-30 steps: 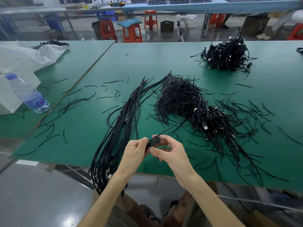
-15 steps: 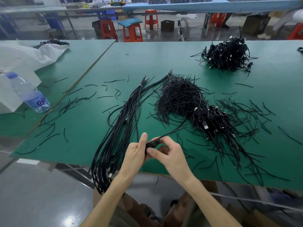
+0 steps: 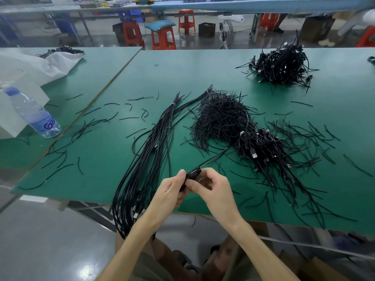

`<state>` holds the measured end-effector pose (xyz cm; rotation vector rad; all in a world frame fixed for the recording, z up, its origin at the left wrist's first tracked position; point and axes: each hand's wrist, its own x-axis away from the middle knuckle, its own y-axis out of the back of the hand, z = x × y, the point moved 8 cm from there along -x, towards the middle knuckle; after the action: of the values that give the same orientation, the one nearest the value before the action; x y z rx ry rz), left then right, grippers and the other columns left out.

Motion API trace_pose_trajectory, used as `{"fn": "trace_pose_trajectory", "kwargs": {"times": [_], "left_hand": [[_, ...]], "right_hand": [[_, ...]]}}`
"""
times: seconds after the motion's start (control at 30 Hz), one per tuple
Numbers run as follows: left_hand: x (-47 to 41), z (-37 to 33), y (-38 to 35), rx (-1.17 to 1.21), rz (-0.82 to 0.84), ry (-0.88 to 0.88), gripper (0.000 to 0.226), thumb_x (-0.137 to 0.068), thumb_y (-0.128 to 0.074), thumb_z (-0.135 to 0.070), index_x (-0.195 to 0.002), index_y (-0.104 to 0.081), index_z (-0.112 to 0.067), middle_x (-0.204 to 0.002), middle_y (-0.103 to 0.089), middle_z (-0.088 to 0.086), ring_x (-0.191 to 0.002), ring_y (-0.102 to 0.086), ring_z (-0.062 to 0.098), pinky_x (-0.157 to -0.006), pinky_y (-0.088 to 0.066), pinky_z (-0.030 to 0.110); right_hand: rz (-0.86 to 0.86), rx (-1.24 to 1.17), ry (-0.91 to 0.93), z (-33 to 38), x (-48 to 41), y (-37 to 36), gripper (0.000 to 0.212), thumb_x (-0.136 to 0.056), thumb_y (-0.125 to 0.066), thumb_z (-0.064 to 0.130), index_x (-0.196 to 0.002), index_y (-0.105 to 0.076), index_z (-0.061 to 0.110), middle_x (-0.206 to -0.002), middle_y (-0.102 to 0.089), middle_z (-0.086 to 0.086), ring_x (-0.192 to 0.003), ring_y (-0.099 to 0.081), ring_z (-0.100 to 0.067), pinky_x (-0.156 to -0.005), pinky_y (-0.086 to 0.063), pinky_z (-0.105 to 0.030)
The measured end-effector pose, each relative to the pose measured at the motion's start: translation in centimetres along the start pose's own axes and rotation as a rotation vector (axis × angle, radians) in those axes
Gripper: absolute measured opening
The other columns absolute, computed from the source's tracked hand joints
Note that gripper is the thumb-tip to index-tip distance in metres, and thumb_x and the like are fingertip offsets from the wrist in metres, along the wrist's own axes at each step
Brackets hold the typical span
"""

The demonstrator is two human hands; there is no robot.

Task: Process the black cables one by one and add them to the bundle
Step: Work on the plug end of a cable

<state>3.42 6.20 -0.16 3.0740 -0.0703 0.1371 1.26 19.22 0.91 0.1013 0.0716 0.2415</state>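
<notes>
Coiled black cable is being pinched between left hand and right hand, just beside the long cable bundle.

Def a factory/assembly workshop, not a home. Long green work tables pushed edge to edge, w/ another long bench across the aisle. Red plastic stools parked along a shiny concrete floor. Piles of black cables and cut-off wire scraps everywhere. Blue parts bins under the far bench, floor fan too.
</notes>
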Motion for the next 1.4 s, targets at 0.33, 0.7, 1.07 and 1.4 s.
{"fn": "trace_pose_trajectory", "kwargs": {"times": [0.33,0.7,1.07,1.4], "left_hand": [[-0.1,0.7,0.9,0.099,-0.158,0.036,0.057,-0.103,-0.044,-0.051,-0.056,-0.057,-0.023,-0.054,-0.026,-0.006,-0.046,-0.018,0.011,-0.045,-0.021,0.022],[0.0,0.8,0.4,0.152,-0.124,0.045,0.051,-0.099,-0.044,-0.049,-0.056,-0.034,-0.023,-0.053,-0.021,-0.006,-0.047,-0.015,0.013,-0.044,-0.019,0.021],[0.2,0.9,0.1,0.097,-0.072,0.102,0.056,-0.101,-0.044,-0.05,-0.054,-0.041,-0.02,-0.052,-0.026,0.0,-0.046,-0.018,0.017,-0.048,-0.014,0.033],[0.5,-2.0,1.2,-0.092,-0.024,-0.128,0.027,-0.108,-0.042,-0.018,-0.127,-0.06,-0.011,-0.078,-0.072,0.012,-0.064,-0.07,0.029,-0.067,-0.056,0.029]], "right_hand": [[0.187,-0.065,-0.012,0.8,-0.1,-0.8,0.029,-0.086,-0.081,0.015,-0.112,-0.069,0.017,-0.107,-0.074,0.0,-0.096,-0.07,-0.023,-0.089,-0.058,-0.041],[0.098,0.073,0.011,1.0,-0.4,0.2,0.009,-0.089,-0.078,0.024,-0.095,-0.072,0.023,-0.091,-0.075,0.007,-0.083,-0.069,-0.014,-0.085,-0.055,-0.049],[0.01,0.244,0.118,1.7,0.0,0.2,0.011,-0.094,-0.071,0.015,-0.085,-0.065,0.018,-0.079,-0.065,0.009,-0.078,-0.061,-0.009,-0.071,-0.044,-0.015],[-0.097,0.34,0.209,2.5,-0.1,1.6,0.014,-0.097,-0.067,0.011,-0.085,-0.06,0.011,-0.084,-0.056,0.004,-0.077,-0.055,-0.013,-0.07,-0.045,-0.023]]}}
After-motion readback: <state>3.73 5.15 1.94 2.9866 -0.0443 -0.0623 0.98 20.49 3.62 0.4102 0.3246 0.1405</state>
